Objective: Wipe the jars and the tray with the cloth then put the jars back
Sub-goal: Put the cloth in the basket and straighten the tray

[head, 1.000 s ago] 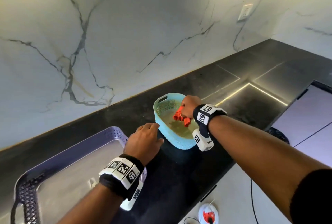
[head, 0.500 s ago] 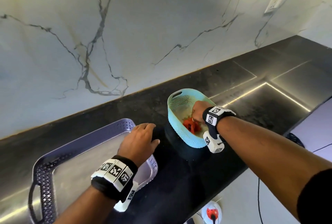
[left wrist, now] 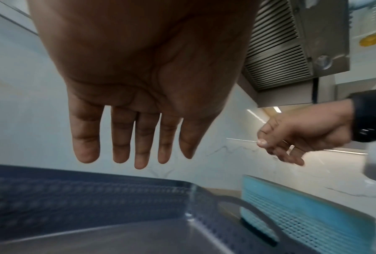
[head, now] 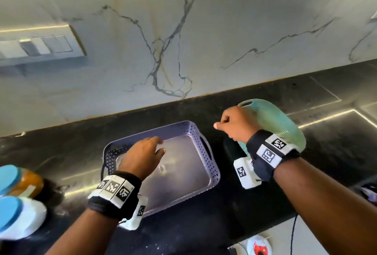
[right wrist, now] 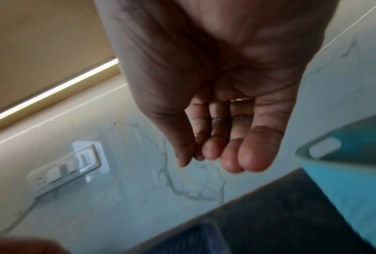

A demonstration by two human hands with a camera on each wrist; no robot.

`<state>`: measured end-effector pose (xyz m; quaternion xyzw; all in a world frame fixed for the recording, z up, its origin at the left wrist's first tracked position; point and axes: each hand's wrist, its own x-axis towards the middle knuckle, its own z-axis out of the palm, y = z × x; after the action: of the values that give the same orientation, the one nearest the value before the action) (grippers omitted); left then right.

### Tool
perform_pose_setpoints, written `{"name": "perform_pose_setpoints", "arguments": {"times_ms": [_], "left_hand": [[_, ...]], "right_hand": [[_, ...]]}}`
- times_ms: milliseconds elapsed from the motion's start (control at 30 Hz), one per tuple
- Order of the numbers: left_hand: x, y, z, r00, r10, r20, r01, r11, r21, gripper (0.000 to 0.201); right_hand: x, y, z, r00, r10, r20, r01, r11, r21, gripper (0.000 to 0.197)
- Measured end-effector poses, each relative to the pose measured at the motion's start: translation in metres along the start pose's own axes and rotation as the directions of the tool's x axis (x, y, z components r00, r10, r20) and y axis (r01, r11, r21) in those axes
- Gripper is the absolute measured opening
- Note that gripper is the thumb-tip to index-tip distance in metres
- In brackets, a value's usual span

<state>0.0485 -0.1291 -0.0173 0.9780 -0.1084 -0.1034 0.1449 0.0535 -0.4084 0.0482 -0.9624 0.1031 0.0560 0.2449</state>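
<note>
We see left hand [head: 142,156] flat, empty, above purple tray [head: 214,175]. Right hand [head: 234,124] loosely curled, empty, hiding teal basket [head: 285,124] interior. Jars [head: 18,199] cut off left.

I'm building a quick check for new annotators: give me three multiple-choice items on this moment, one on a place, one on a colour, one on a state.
1. Where do the two jars stand?
A. inside the purple tray
B. on the counter left of the purple tray
C. inside the teal basket

2. What colour are the jar lids?
A. blue
B. red
C. black

3. What is the left hand doing?
A. gripping a jar
B. pinching a cloth
C. hanging over the tray, holding nothing

Answers:
1 B, since the purple tray holds no jar and both sit at the far left on the counter.
2 A, as both tops show blue.
3 C, as its fingers are straight above the tray with nothing in them.
</note>
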Motion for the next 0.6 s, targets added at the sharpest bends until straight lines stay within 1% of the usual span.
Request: {"name": "perform_pose_setpoints", "arguments": {"times_ms": [33,67,100,167,233,267,333,400,500,600], "left_hand": [[-0.006,-0.018,0.001,0.999,-0.042,-0.003,0.042,0.999,0.005,0.039],[-0.013,-0.038,0.000,0.996,-0.092,-0.013,0.092,0.996,0.023,0.040],[-0.019,-0.055,0.003,0.991,-0.136,-0.019,0.137,0.990,0.042,0.043],[-0.033,-0.084,0.007,0.969,-0.247,-0.017,0.247,0.965,0.090,0.050],[-0.049,-0.104,0.014,0.927,-0.374,0.026,0.368,0.922,0.123,0.057],[-0.055,-0.109,0.018,0.900,-0.431,0.068,0.423,0.900,0.106,0.060],[-0.061,-0.118,0.025,0.849,-0.505,0.155,0.510,0.860,0.006,0.061],[-0.058,-0.126,0.028,0.821,-0.540,0.186,0.561,0.823,-0.091,0.067],[-0.045,-0.135,0.024,0.818,-0.554,0.155,0.574,0.803,-0.161,0.080],[-0.030,-0.146,0.011,0.817,-0.552,0.167,0.575,0.803,-0.160,0.098]], "right_hand": [[-0.001,-0.002,0.018,0.999,-0.015,0.029,0.015,1.000,0.007,0.025],[-0.003,-0.006,0.034,0.997,-0.022,0.073,0.025,0.999,-0.044,0.015],[-0.004,-0.005,0.048,0.993,-0.015,0.118,0.027,0.994,-0.109,0.012],[-0.005,-0.003,0.070,0.979,0.025,0.202,0.029,0.966,-0.258,0.021],[-0.008,-0.004,0.081,0.969,0.068,0.236,0.016,0.942,-0.337,0.018],[-0.009,-0.004,0.084,0.966,0.087,0.244,0.006,0.934,-0.357,0.017],[-0.009,-0.009,0.091,0.964,0.096,0.246,0.003,0.928,-0.373,0.017],[-0.007,-0.017,0.096,0.969,0.096,0.230,-0.003,0.927,-0.375,0.018],[0.002,-0.034,0.102,0.974,0.095,0.205,-0.012,0.927,-0.375,0.021],[0.015,-0.051,0.102,0.973,0.091,0.212,-0.010,0.936,-0.353,0.022]]}}
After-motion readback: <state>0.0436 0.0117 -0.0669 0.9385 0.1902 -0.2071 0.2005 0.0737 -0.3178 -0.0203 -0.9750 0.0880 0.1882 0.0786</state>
